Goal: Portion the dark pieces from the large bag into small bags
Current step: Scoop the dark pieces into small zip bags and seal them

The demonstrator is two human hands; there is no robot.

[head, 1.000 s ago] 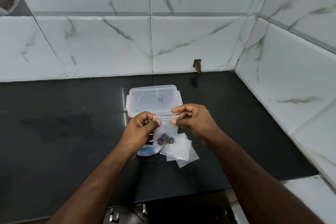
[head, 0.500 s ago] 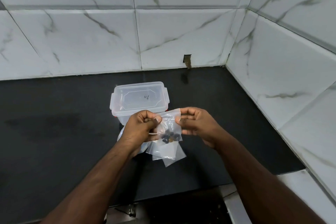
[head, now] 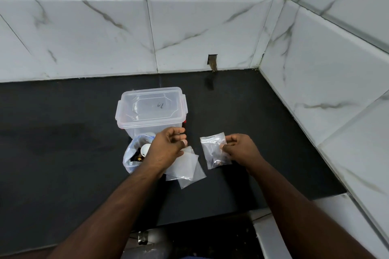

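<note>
My right hand (head: 242, 149) pinches a small clear bag (head: 213, 150) with a few dark pieces inside, held over the black counter right of centre. My left hand (head: 166, 149) hovers with loosely curled fingers and nothing in it, above the large bag (head: 131, 156), which stands with its mouth agape and dark pieces and a white scoop (head: 145, 149) visible inside. Several empty small bags (head: 187, 171) lie flat on the counter just right of the large bag, partly under my left hand.
A clear lidded plastic container (head: 150, 109) stands behind the large bag. The black counter (head: 63, 153) meets marble-tiled walls at the back and on the right (head: 326, 101). The counter's front edge runs below my forearms.
My left hand has let go of the small filled bag. My right hand has carried that bag to the right, away from the large bag.
</note>
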